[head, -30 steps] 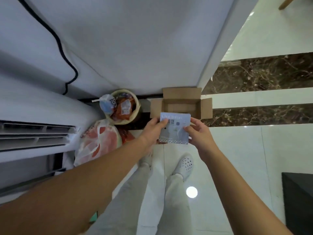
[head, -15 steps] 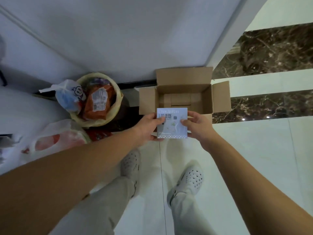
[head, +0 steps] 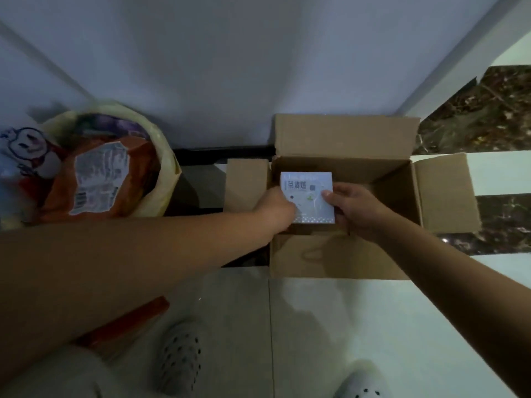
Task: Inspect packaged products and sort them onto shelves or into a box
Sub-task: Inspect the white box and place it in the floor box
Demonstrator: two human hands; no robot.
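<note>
Pale blue flat packet (head: 309,193), dark printed characters, pinched by left hand (head: 274,209) and right hand (head: 355,208) inside open cardboard box (head: 344,139).

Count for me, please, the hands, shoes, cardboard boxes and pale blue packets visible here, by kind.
Hands: 2, the left hand and the right hand
White shoes: 2
Cardboard box: 1
Pale blue packet: 1
Total: 6

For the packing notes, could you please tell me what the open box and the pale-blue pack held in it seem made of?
The open box: plain brown cardboard, matte, with folded flaps and creases. The pale-blue pack: probably printed paperboard, faintly glossy, judging by its flat face and straight edges; a film wrap is possible.
</note>
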